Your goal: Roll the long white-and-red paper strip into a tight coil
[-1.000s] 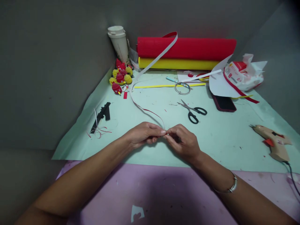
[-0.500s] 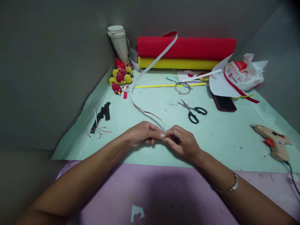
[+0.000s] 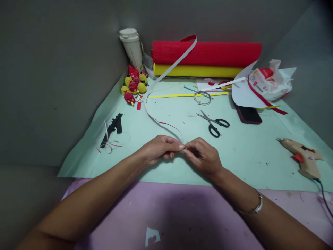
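A long paper strip, white on one face and red on the other, loops from over the red roll down to my fingertips. My left hand pinches its near end between thumb and forefinger. Touching those fingertips, my right hand is also closed in a pinch on the same end. The bit between the fingers is tiny and mostly hidden. Black-handled scissors lie beyond my right hand with the blades apart. A yellow strip lies flat farther back.
Red and yellow corrugated rolls lie along the back. A white cup stands behind several small red and yellow figures. Black scraps lie left. At right are a glue gun, a phone and a tissue pack.
Both hands have shifted very slightly, the fingertips a little up and to the right. The strip's end stays pinched between them; everything else lies as before.
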